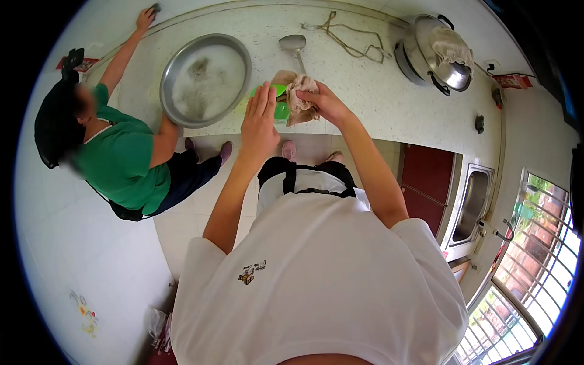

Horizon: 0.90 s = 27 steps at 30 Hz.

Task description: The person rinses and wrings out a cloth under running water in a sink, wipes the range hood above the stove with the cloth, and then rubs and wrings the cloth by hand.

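Note:
My right hand grips a crumpled, pale pinkish-brown cloth at the front edge of the counter. Opposite it is my left hand, its fingers stretched out straight and close together. Between the two hands a bright green object shows in part; the left hand and the cloth cover the rest, so its kind is unclear. Whether my left palm touches it I cannot make out. Just beyond the cloth lies a metal spatula, its handle pointing toward me.
A large metal basin of foamy water stands on the counter at left. Beside it a person in a green shirt reaches to the wall with a dark item. A rope, a lidded pot and a sink are rightward.

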Each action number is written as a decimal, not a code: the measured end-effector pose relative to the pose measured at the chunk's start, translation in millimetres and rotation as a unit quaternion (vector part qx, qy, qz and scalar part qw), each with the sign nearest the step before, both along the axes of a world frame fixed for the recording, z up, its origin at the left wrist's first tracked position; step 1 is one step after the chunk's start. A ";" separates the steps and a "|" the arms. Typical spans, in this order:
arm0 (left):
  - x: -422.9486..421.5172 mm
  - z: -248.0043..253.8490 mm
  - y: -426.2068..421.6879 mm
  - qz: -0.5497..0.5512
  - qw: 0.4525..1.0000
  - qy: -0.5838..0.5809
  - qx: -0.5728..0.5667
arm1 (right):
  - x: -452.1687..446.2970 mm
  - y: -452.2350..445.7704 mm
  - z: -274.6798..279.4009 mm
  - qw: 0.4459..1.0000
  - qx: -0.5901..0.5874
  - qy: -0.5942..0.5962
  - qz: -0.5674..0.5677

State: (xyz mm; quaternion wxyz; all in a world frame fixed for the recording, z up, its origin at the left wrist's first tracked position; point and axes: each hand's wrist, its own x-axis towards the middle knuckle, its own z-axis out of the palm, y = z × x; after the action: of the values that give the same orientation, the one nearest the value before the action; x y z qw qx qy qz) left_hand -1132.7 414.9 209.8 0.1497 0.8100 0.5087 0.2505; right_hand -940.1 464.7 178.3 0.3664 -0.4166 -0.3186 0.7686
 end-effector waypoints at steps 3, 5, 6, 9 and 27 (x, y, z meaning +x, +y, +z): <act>-6.7 3.6 5.6 -0.013 1.000 -0.003 -0.018 | 3.1 -2.6 5.4 1.000 0.008 0.012 -0.006; -7.8 4.3 4.2 -0.022 0.999 -0.007 -0.032 | 5.8 -10.7 9.5 1.000 0.008 0.026 -0.015; -7.2 4.1 3.6 -0.017 0.999 -0.008 -0.025 | 8.2 -14.6 13.7 0.999 0.002 0.048 -0.013; -7.8 7.6 1.4 -0.015 1.000 -0.012 -0.018 | 12.8 -27.2 11.8 0.996 -0.014 0.091 -0.015; 144.2 101.5 -95.3 -0.157 0.949 -0.267 -0.065 | 139.0 -184.7 84.6 0.952 0.035 0.202 -0.226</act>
State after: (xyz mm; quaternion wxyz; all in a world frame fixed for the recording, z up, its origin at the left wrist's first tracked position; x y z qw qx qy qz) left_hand -988.5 319.7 311.3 0.3694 0.7717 0.3319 0.3973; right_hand -801.1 280.0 262.9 0.6017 -0.3012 -0.1621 0.7218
